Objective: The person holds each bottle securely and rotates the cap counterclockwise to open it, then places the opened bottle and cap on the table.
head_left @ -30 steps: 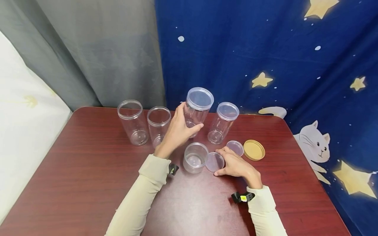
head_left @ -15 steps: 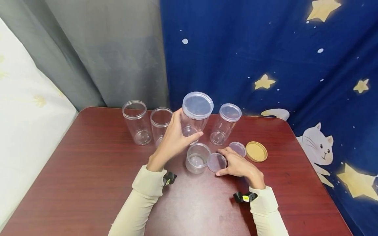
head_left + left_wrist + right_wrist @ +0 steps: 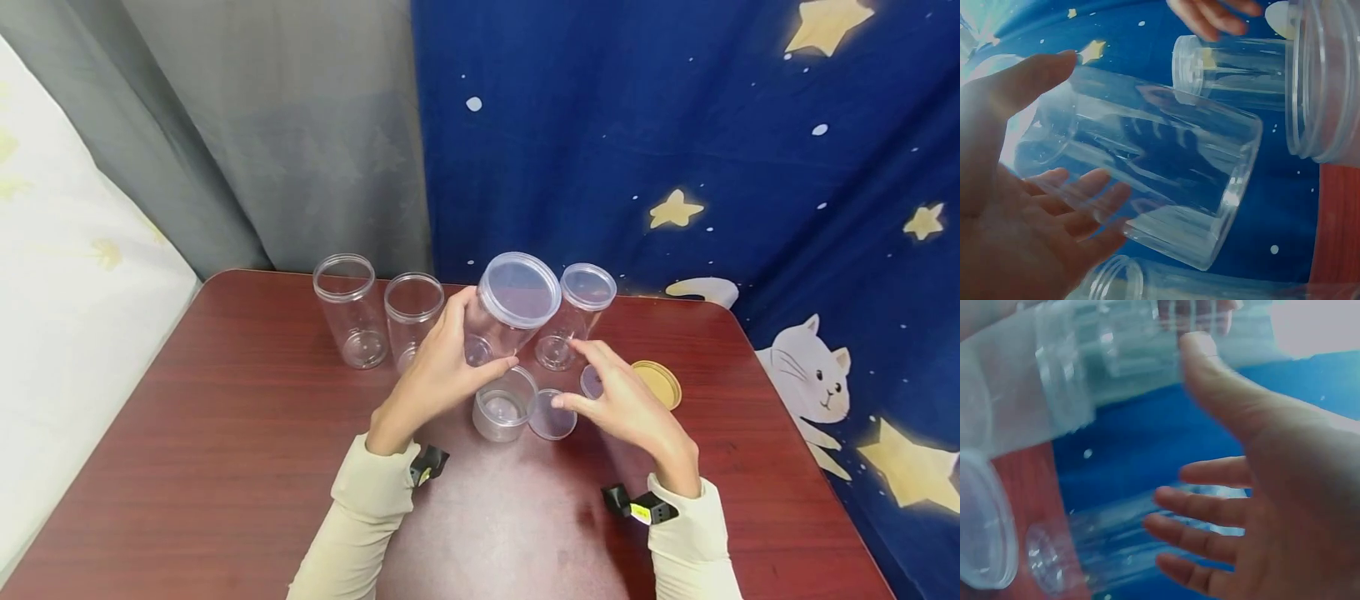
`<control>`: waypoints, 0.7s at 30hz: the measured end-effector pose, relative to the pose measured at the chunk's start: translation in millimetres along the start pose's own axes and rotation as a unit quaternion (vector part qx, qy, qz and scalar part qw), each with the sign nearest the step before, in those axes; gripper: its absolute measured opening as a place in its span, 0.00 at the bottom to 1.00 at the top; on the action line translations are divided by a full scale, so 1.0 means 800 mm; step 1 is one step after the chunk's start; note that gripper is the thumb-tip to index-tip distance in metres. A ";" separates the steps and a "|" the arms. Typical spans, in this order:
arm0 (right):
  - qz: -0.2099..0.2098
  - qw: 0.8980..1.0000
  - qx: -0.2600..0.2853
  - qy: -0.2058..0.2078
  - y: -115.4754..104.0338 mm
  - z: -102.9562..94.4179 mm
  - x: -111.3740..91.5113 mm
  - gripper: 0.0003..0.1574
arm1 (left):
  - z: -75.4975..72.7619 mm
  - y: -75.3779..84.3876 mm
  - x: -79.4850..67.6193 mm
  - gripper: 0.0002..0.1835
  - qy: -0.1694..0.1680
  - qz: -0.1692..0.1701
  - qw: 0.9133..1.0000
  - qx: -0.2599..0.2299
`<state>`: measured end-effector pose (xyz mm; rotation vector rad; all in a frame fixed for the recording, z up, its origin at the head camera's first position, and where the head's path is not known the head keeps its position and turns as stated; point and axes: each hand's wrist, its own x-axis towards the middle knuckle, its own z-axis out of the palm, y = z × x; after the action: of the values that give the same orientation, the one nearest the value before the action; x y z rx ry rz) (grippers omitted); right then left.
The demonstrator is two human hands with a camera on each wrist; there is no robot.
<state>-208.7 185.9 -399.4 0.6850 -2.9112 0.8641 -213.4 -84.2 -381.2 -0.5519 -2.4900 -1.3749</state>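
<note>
My left hand (image 3: 431, 375) grips a clear plastic jar (image 3: 520, 292) with a lid on it, thumb on one side and fingers on the other. The jar is tilted and raised off the table; in the left wrist view its clear body (image 3: 1160, 156) spans the middle. Below it stands a short clear jar (image 3: 500, 417), partly covered by the raised one. My right hand (image 3: 633, 408) hovers with fingers spread and holds nothing, above a loose clear lid (image 3: 552, 417). A second clear lid (image 3: 591, 382) and a gold lid (image 3: 662, 385) lie partly hidden behind that hand.
Two tall lidless jars, the left one (image 3: 351, 312) and its neighbour (image 3: 414, 308), stand at the back left. A tall lidded jar (image 3: 587, 292) stands behind my right hand. Curtains (image 3: 525, 125) hang beyond the table's (image 3: 247, 417) back edge.
My right hand has lifted off the loose clear lid and opened its fingers upward. My left hand has brought the lidded jar lower and nearer, and it now leans over the short jar.
</note>
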 end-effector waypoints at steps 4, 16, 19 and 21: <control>-0.039 0.997 0.035 0.059 -0.016 -0.008 0.000 0.54 | -0.006 0.002 -0.003 0.49 -0.026 0.002 1.000 0.016; -0.140 0.974 0.103 0.146 -0.054 -0.021 0.011 0.59 | -0.014 0.002 -0.010 0.46 -0.086 0.018 0.994 0.061; -0.146 0.972 0.102 0.152 -0.062 -0.024 0.015 0.59 | -0.017 0.005 -0.012 0.47 -0.085 0.021 0.994 0.071; -0.147 0.972 0.100 0.153 -0.066 -0.026 0.017 0.57 | -0.018 0.006 -0.012 0.47 -0.085 0.023 0.993 0.082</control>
<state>-201.0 152.1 -352.7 0.8785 -2.3991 1.1178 -202.0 -96.0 -374.1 -0.7117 -2.6737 -1.1370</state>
